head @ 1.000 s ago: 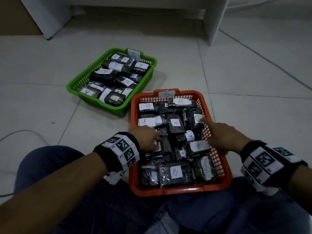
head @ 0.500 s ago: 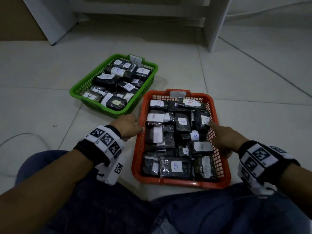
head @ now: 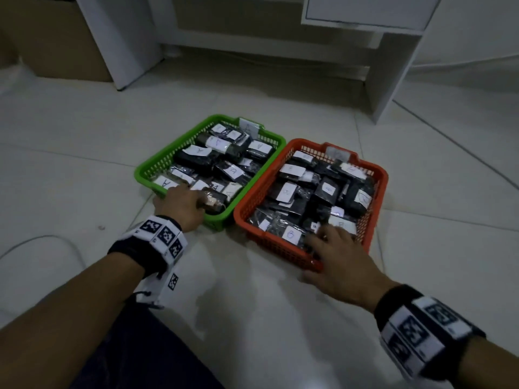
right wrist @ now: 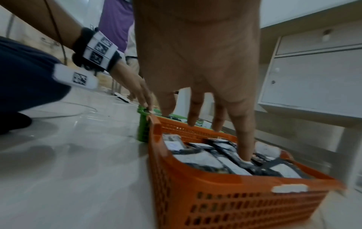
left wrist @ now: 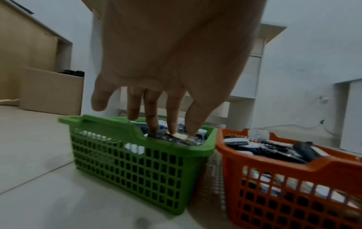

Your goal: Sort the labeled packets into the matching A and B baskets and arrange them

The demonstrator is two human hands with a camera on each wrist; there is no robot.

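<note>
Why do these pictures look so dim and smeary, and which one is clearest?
Head view: dim and bent toward the edges, but the clearest; letters on the packets in the green basket are readable. Left wrist view: the left hand looms large, and the orange basket is blurred. Right wrist view: the orange basket's near rim is streaked with blur.

A green basket (head: 157,166) and an orange basket (head: 379,175) are sitting on pale grey floor tiles (head: 84,141), both showing black packets (head: 327,189) with white labels (head: 286,191); black wristbands (head: 146,248) are displaying black-and-white square-patterned markers (head: 165,235).
</note>
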